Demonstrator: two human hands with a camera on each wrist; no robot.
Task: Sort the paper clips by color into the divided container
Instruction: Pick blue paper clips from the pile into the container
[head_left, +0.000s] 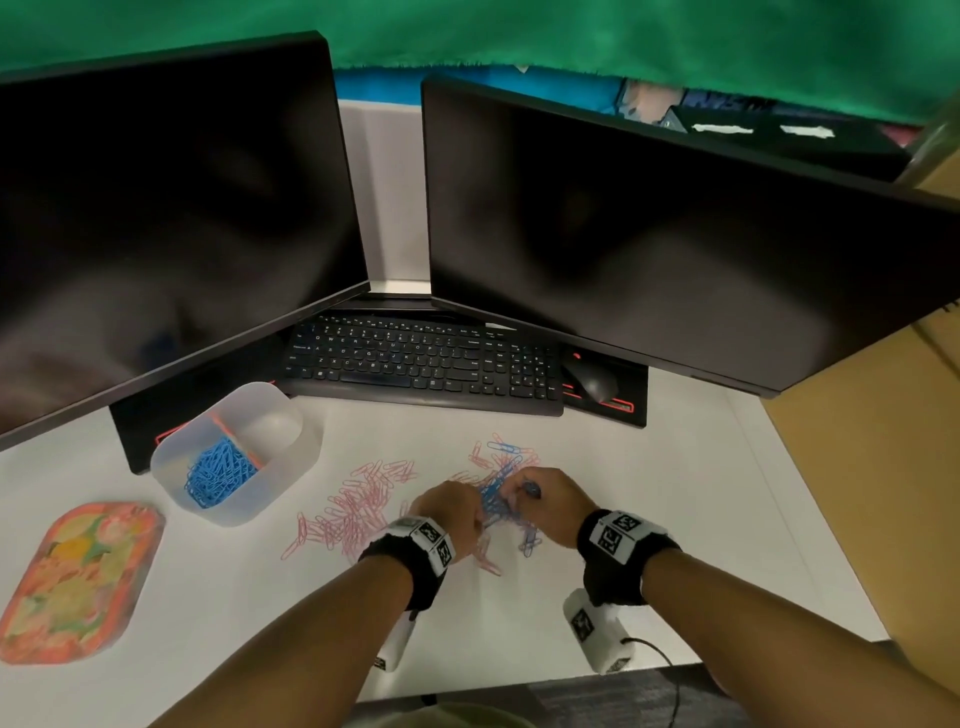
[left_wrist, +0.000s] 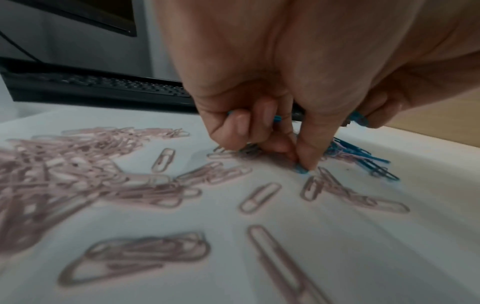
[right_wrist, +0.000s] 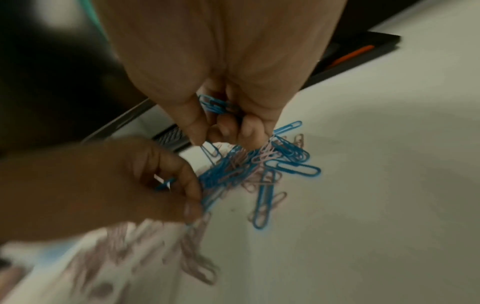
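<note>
Two hands (head_left: 498, 506) pinching blue clips (right_wrist: 228, 170); two monitors (head_left: 649, 234), one container (head_left: 234, 452)

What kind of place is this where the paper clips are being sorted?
Most likely an office desk or workstation: two dark monitors stand side by side above a black keyboard and mouse on a white desk.

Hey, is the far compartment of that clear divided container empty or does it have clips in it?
Empty, as far as the head view shows. The divided container holds blue clips only in its near compartment; beyond the orange divider, bare plastic.
</note>
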